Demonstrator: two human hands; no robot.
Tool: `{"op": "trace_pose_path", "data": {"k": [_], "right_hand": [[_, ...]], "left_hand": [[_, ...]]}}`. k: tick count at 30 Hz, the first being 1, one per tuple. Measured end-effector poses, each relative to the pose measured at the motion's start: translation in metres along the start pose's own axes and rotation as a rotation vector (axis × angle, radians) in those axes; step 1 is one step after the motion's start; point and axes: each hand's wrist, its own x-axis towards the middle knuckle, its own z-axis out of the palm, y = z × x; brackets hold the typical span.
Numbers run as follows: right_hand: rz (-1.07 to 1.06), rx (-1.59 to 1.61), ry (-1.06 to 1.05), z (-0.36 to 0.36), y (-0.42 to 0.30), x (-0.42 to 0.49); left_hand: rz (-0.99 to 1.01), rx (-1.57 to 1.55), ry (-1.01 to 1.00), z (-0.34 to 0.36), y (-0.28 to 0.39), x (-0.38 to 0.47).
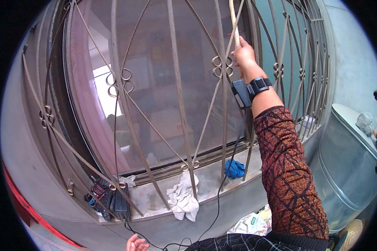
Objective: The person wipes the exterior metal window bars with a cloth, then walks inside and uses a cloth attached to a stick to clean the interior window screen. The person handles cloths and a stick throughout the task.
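Note:
My right hand (244,54) is raised at the upper middle right, closed around a pale wooden stick (234,22) that runs up along the metal window bars. The stick's upper end leaves the picture. A black strap on the wrist bears a dark box (241,93), with a black cable hanging down from it. At the bottom edge my left hand (137,243) shows only in part, fingers apart and slightly curled, near the cable. Behind the bars is a window pane (157,94) with a pink curtain behind its left part.
A white cloth (184,197) and a blue cloth (235,168) lie on the window sill (152,199). A black box (122,204) with cables stands beside dark gloves (100,194). At right is a large metal drum (342,169); a plastic bag (249,224) lies low down.

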Motion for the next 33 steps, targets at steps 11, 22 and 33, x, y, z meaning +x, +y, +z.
{"op": "trace_pose_path", "data": {"k": [11, 22, 33], "right_hand": [[0.237, 0.296, -0.219, -0.054, -0.007, -0.14], [0.473, 0.398, -0.319, -0.141, 0.009, -0.265], [0.738, 0.607, -0.397, -0.204, -0.005, -0.39]], "left_hand": [[-0.023, 0.007, -0.1, -0.016, 0.011, 0.003], [-0.058, 0.03, -0.173, -0.019, 0.02, -0.001], [-0.034, 0.128, -0.17, -0.009, 0.016, 0.003]]}}
